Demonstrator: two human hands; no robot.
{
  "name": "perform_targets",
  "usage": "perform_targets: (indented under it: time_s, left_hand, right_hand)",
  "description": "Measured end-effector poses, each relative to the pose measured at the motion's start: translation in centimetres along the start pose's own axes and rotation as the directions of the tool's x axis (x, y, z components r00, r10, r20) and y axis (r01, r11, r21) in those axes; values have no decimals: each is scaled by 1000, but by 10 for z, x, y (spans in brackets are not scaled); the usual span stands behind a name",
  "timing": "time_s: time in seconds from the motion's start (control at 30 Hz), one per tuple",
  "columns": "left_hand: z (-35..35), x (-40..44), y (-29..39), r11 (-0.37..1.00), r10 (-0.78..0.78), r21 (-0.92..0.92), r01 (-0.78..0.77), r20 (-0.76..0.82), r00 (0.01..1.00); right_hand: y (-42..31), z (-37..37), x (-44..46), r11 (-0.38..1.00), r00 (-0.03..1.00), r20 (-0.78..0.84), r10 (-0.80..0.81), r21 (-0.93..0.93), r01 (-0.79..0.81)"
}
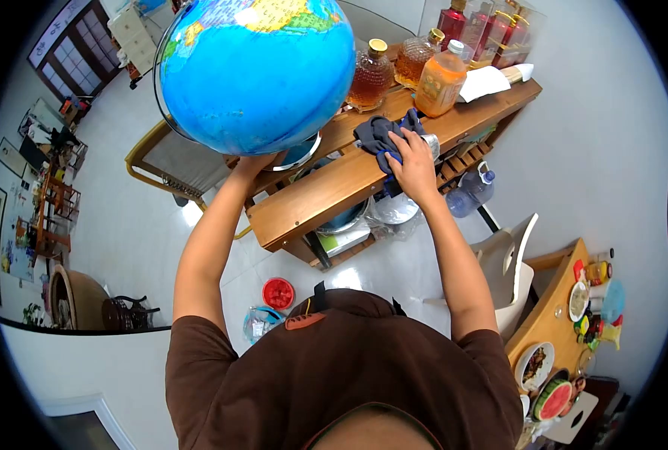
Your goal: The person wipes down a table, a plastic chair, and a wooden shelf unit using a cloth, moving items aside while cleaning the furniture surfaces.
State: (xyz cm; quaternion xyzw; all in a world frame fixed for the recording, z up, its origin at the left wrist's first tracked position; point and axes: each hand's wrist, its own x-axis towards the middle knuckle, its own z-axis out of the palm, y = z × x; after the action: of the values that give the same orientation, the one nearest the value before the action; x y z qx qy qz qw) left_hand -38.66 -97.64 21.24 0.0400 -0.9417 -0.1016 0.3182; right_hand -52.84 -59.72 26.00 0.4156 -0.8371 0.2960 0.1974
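A large blue globe (255, 90) with a curved metal arm fills the upper left of the head view. My left hand (261, 162) is at its round base (298, 155), the fingers mostly hidden behind the globe. On the wooden shelf top (315, 196), my right hand (413, 163) presses on a bunched dark grey cloth (377, 135) with blue parts, fingers curled over it. Just beyond the cloth stands an orange jar (440, 81) with a white cap.
Amber glass bottles (369, 75) and boxed red bottles (499, 37) line the shelf's back. A folding chair (176, 154) is at left, a white chair (508, 262) at right. A water jug (471, 191) and red tub (278, 293) are on the floor. Food covers a table (548, 319).
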Motion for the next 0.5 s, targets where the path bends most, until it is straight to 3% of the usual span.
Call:
perform_targets:
  time_s: [0.27, 0.5]
  left_hand:
    - [-21, 1, 17, 969, -161, -182, 166, 41, 986]
    - [-32, 3, 33, 973, -183, -144, 178, -22, 983]
  right_hand:
    - [-3, 1, 0, 1000, 1000, -14, 4, -31, -4]
    - [-2, 1, 0, 1000, 999, -33, -17, -5, 17]
